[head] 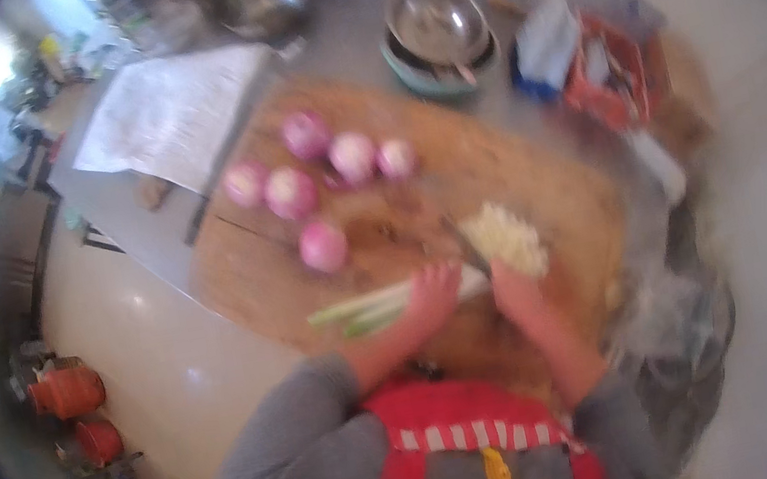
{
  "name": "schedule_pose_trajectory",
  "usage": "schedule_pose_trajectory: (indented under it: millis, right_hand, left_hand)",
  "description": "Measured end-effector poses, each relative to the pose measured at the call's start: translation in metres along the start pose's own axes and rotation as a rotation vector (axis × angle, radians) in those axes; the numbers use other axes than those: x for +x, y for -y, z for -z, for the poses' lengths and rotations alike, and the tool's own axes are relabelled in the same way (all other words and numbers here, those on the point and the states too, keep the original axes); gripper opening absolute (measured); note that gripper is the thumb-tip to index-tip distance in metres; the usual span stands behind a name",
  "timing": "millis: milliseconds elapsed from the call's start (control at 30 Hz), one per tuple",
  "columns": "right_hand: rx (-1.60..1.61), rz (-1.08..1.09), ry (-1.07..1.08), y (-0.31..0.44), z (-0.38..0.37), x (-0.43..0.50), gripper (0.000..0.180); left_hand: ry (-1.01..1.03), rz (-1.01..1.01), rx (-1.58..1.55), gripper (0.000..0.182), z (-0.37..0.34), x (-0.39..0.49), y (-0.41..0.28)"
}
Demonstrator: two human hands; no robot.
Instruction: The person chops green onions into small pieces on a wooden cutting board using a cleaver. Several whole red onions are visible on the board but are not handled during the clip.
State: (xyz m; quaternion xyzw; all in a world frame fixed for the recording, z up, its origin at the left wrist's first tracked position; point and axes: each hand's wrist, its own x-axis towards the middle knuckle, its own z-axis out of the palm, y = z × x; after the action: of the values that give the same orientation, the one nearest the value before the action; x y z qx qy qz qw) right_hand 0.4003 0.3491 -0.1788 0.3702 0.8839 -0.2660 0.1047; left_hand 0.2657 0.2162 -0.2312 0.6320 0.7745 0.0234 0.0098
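My left hand (435, 297) presses a bunch of green onions (361, 309) against a wooden cutting board (547, 170). Their green ends point left and the white ends reach toward my right hand (516, 293). That hand is closed around a kitchen knife (468, 246), its dark blade angled away from me; the handle is hidden by my fingers. Right beside the blade lies a heap of pale chopped pieces (509, 237), possibly garlic. Several peeled red onions (290, 192) sit at the far left of the board, one onion (324, 246) closer to me. The picture is blurred.
A white sheet (172, 115) covers part of the table beyond the board. Metal bowl (437, 25) rests in a teal basin (430, 83) at the back. To the right are a red basket (604, 77) and plastic bags (662, 314). Red pots (78, 389) stand at far left.
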Motion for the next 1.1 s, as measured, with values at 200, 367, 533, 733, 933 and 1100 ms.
schedule_pose_trajectory:
  millis: [200,367,533,733,933,1100]
  right_hand:
    - [-0.045,0.057,-0.005,-0.005,0.013,-0.002,0.015]
    - [-0.082,0.073,-0.058,0.008,0.040,-0.026,0.016]
    - [-0.198,0.084,0.039,0.015,0.059,-0.055,0.019]
    - [-0.248,0.032,0.092,0.011,0.045,-0.057,0.017]
    - [-0.076,0.077,-0.028,0.011,0.021,-0.019,0.016]
    - [-0.075,0.066,-0.025,0.008,0.043,-0.049,0.015]
  left_hand:
    - [0.042,-0.106,-0.187,0.075,0.010,0.013,0.020]
    - [-0.074,-0.139,-0.514,0.057,0.018,0.023,0.024]
    - [-0.102,-0.233,-0.528,0.041,0.011,0.026,0.029]
    - [-0.131,-0.261,-0.461,0.042,0.000,0.025,0.028]
    - [-0.158,-0.241,-0.498,0.046,-0.002,0.020,0.029]
    - [-0.134,-0.253,-0.508,0.047,-0.003,0.022,0.029]
